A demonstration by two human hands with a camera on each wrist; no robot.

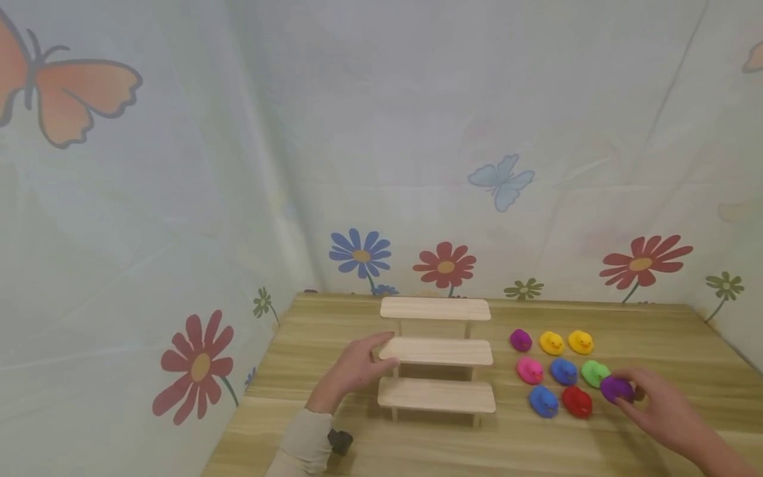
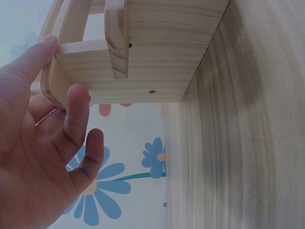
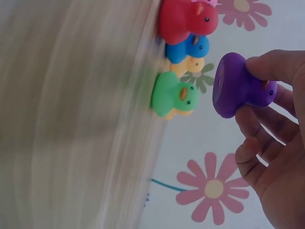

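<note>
My right hand (image 1: pixel 664 407) pinches a purple rubber duck (image 3: pixel 233 86) between thumb and fingers; the right wrist view shows the duck lifted off the table. Just left of it in the head view sit a green duck (image 1: pixel 595 373) and a red duck (image 1: pixel 576 401). At the left end of a three-tier wooden stand (image 1: pixel 438 352), my left hand (image 1: pixel 356 364) grips the middle step. In the left wrist view the thumb and curled fingers are around that step's rounded end (image 2: pixel 55 86).
Other ducks stand in loose rows right of the stand: a purple one (image 1: pixel 521 340), yellow ones (image 1: pixel 551 343), a pink one (image 1: pixel 530 370) and blue ones (image 1: pixel 544 401). A cloth with flowers and butterflies (image 1: pixel 381 165) hangs behind and left of the wood-grain table (image 1: pixel 661 338).
</note>
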